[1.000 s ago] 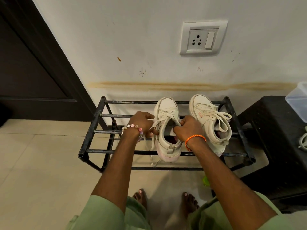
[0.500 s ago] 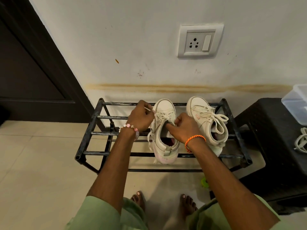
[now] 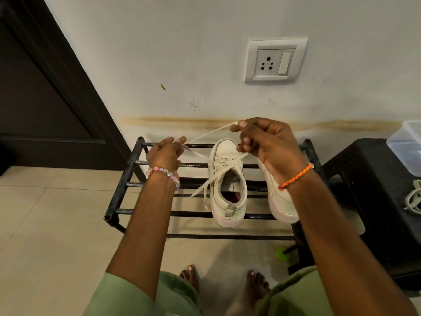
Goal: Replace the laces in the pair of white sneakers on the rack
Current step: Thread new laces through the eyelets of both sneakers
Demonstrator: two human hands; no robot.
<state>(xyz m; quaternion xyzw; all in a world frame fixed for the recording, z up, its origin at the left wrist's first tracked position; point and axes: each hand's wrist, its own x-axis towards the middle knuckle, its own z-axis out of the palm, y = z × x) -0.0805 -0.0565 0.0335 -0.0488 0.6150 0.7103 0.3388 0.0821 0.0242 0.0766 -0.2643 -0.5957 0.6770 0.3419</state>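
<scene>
Both hands have risen off the sneaker since half a second ago, when they crouched at its opening, and now draw the lace out taut above the rack.

Nearest the camera, two bare feet (image 3: 257, 286) stand on the tiled floor (image 3: 45, 224), with green sleeves at the bottom edge. A small green object (image 3: 282, 253) lies on the floor by the rack's near right leg.

The black metal rack (image 3: 127, 179) carries both white sneakers, heels toward the camera. The left sneaker (image 3: 229, 201) sits in the middle of the rack, its opening in plain sight; the right sneaker (image 3: 282, 206) stands just beside it, mostly hidden behind the right forearm.

The left hand (image 3: 165, 155) (beaded bracelet at the wrist) is clenched round the lace (image 3: 209, 133), pinching it over the rack's far left bars. The right hand (image 3: 264, 142) (orange cord at the wrist) is higher, over the sneakers' toes, its fingers pinching the lace at two places. One strand runs straight between the hands; others fall to the left sneaker's eyelets and hang loose down its left side.

A black stool (image 3: 364, 179) to the right holds a clear box (image 3: 405, 144) and a white cord (image 3: 413, 199). On the wall beyond are a socket (image 3: 274, 61) and a brown stain; a dark door (image 3: 34, 87) stands far left.
</scene>
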